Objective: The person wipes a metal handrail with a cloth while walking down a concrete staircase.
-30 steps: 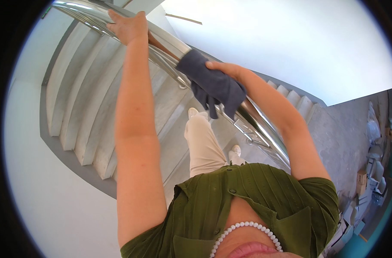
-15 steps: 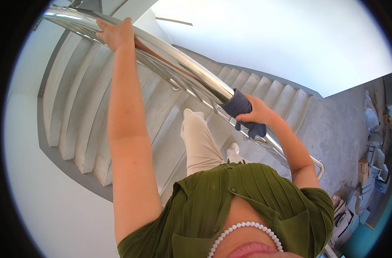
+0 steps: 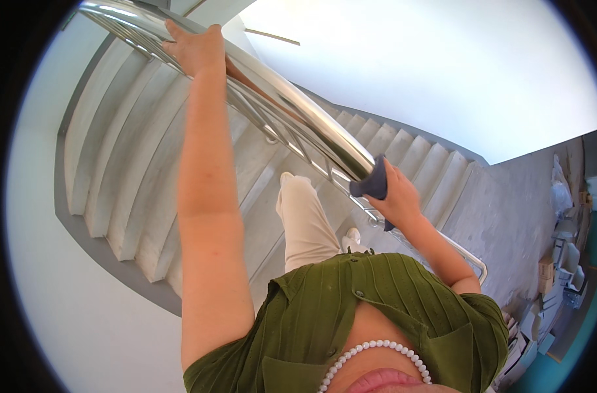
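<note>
A shiny metal handrail slopes from the upper left toward the lower right above a staircase. My left hand rests far up on it, its fingers curled over the tube. Lower down, my right hand is wrapped round the rail with a dark grey cloth pressed between palm and metal. Part of the cloth is covered by that hand, and a corner shows below it.
Concrete steps fan out left of and below the rail; another flight lies beyond it. Thin metal bars run beneath the handrail. White walls enclose the stairwell. Boxes and clutter stand on the floor at right.
My right hand has slid a little down the rail with the cloth and now covers more of it. My left hand stays on the rail; the view has shifted slightly.
</note>
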### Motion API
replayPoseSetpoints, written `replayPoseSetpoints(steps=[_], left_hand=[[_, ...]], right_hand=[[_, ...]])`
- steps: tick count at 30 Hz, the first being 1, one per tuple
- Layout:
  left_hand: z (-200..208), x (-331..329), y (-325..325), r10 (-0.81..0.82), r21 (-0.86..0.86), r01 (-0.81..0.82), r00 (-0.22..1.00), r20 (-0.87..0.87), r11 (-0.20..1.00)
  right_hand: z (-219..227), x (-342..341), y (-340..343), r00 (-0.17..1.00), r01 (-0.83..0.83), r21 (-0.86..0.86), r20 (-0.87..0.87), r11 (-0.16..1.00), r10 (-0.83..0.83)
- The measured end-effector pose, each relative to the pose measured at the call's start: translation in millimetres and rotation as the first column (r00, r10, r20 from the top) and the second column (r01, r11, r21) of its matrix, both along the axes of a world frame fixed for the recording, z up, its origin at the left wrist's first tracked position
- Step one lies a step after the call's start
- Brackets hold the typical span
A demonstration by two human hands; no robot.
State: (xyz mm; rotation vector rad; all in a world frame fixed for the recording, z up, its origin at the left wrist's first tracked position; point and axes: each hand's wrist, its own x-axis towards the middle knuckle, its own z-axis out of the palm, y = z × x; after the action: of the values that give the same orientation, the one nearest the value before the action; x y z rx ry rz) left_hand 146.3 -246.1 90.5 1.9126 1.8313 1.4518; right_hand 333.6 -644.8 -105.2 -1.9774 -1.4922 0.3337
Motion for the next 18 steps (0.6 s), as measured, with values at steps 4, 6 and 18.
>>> replayPoseSetpoints(steps=[4, 6, 18], left_hand=[[2, 5, -4, 0.002, -0.012, -0.002, 1.0, 0.002, 1.0], [11, -12, -12, 0.052, -0.002, -0.052, 0.999, -0.003, 0.999], [-1, -1, 4, 0.042, 0.012, -0.043, 0.995, 0.09, 0.999]], right_hand=[[32, -14, 63, 0.994, -0.103, 0.006, 0.033, 0.995, 0.103], [63, -29, 95, 0.979, -0.203, -0.018, 0.014, 0.979, 0.203], [147, -61, 310, 0.848, -0.468, 0.137, -0.207, 0.873, 0.487]])
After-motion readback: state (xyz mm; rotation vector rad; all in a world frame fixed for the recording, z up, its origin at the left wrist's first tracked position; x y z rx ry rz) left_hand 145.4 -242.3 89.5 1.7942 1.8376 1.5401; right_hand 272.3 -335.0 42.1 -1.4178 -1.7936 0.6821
